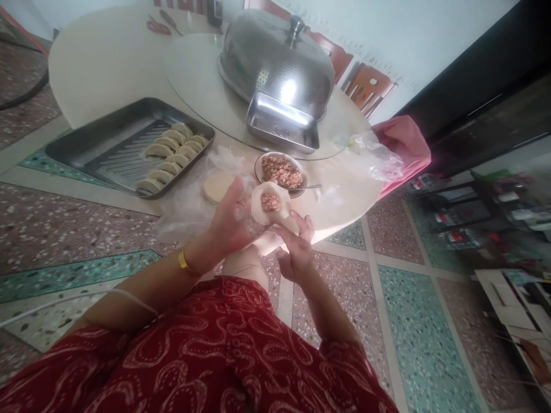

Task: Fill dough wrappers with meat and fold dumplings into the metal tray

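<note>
A round dumpling wrapper (284,215) with a lump of meat filling (271,202) in its middle lies open in my left hand (230,223), whose fingers curl round its left side and underneath. Against the wrapper's lower right edge are the fingertips of my right hand (297,249). Just beyond them stands a bowl of minced filling (282,171), with a utensil handle (313,187) sticking out on the right. Partly behind my left hand, a stack of round wrappers (217,186) rests on a clear plastic bag (181,217).
Several folded dumplings (170,150) line the right side of a large metal tray (94,163). On the glass turntable (193,74) are a big domed steel lid (275,57) and a smaller metal pan (284,127). A pink chair cover (407,149) is at right.
</note>
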Demonstrator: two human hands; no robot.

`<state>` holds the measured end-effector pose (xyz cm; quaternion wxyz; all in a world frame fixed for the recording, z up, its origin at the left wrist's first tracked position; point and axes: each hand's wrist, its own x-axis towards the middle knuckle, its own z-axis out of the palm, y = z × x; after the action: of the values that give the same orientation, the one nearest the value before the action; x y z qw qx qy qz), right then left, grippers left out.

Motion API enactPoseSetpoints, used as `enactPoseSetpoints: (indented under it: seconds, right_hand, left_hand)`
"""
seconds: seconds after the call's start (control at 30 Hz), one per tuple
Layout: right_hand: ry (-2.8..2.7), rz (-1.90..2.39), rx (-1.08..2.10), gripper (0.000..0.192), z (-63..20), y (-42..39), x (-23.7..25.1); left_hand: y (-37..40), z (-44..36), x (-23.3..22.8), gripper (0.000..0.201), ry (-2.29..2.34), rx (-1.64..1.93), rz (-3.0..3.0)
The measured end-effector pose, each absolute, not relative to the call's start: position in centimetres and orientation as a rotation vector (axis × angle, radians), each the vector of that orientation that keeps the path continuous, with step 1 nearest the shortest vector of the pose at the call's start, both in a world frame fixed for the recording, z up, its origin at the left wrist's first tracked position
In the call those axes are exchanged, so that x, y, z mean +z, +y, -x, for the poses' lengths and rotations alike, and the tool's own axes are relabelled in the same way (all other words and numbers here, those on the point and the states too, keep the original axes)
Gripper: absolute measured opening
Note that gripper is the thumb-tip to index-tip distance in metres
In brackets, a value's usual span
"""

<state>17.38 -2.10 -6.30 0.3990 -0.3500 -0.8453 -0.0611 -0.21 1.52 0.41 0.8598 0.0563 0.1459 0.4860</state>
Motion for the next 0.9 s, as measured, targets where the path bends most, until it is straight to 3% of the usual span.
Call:
enactPoseSetpoints:
  seconds: [0.13, 0.33, 0.47, 0.6, 0.7, 0.8, 0.9]
  right_hand:
    - [-2.04, 0.896, 0.02, 0.038, -17.8, -2.6, -6.4]
    - [-1.65, 0.879, 0.753, 0.043, -17.7, -3.0, -6.7]
    - [-1.588, 0.94, 0.902, 0.045, -17.8, -2.5, -6.9]
    - [-1.564, 0.982, 0.703, 0.039, -18.5, -2.9, -6.9]
    - [-1.749, 0.954, 0.306, 0.033, -18.6, -3.1, -6.4]
    - [-2.036, 0.901, -0.082, 0.036, -18.3, -3.0, -5.9]
    - [-2.22, 0.924, -0.233, 0.04, -18.4, -2.7, -6.0]
  left_hand:
    - [1.6, 0.2, 0.4, 0.07, 0.35, 1.016, -0.138]
    - [1.7, -0.1, 0.2, 0.076, 0.343, 0.994, -0.24]
    - [1.8, -0.4, 0.4, 0.08, 0.35, 0.939, -0.297]
    - [2.0, -0.4, 0.6, 0.079, 0.369, 0.956, -0.256]
    - [2.0, -0.4, 0.6, 0.074, 0.279, 0.918, -0.222]
    - [2.0, -0.7, 0.7, 0.068, 0.208, 0.885, -0.215]
    - [2.1, -0.9, 1.1, 0.071, 0.234, 0.909, -0.211]
